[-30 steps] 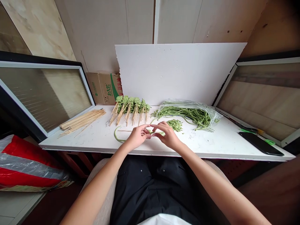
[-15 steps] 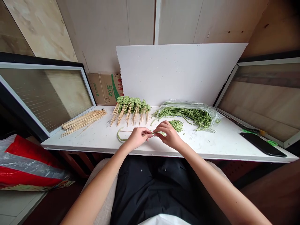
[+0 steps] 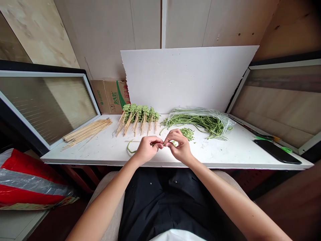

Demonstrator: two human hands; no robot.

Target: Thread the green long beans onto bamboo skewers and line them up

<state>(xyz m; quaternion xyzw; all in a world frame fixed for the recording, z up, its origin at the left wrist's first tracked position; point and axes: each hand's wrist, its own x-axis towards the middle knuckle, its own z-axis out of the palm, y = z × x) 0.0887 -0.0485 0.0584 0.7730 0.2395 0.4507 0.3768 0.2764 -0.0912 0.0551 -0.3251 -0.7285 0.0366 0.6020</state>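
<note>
My left hand [image 3: 148,148] is closed in a pinch around a long green bean [image 3: 129,147], whose free length curves out to the left over the white tabletop. My right hand [image 3: 180,144] pinches the same bean, its fingertips meeting those of the left hand. Bits of green show under the right fingers, partly hidden. A single bamboo skewer [image 3: 132,141] lies just behind the left hand. Past the right hand sits a small pile of short cut bean pieces [image 3: 187,134].
Bean-loaded skewers [image 3: 140,115] are stacked at the back, beside loose bamboo skewers [image 3: 87,130] on the left. A clear plastic bag [image 3: 220,117] of long beans [image 3: 200,122] lies back right. A black phone [image 3: 277,151] rests near the right edge of the tabletop [image 3: 220,157]. A cardboard box [image 3: 107,97] stands behind.
The view has shifted slightly. My right fingertips have closed in on the left ones, and less of the bean shows between the hands.
</note>
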